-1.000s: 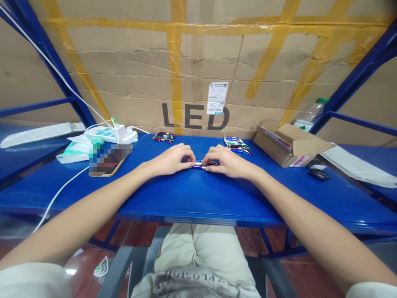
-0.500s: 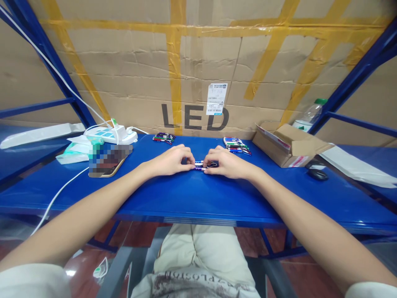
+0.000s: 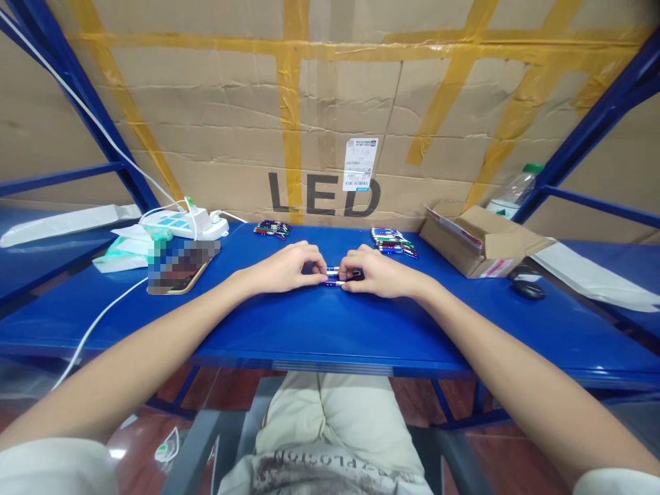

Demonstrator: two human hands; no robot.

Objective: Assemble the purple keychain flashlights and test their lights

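My left hand (image 3: 287, 268) and my right hand (image 3: 372, 271) meet at the middle of the blue table (image 3: 320, 323). Both pinch a small blue cylindrical keychain light (image 3: 333, 276) that lies just above the tabletop. The left fingers curl over its left end, the right fingers over its right end with a metal clip. Most of the light is hidden by the fingers. A small pile of similar coloured lights (image 3: 273, 228) lies behind my left hand. Another pile of lights (image 3: 394, 241) lies behind my right hand.
An open cardboard box (image 3: 482, 239) stands at the right, with a dark mouse (image 3: 529, 289) and a plastic bottle (image 3: 513, 189) near it. A phone (image 3: 178, 271), a white power strip (image 3: 183, 221) with cables and tissue packs lie at the left. A large "LED" carton forms the back wall.
My hands stay in place; the fingers shift slightly on the small light, and the two hands draw a little closer together.
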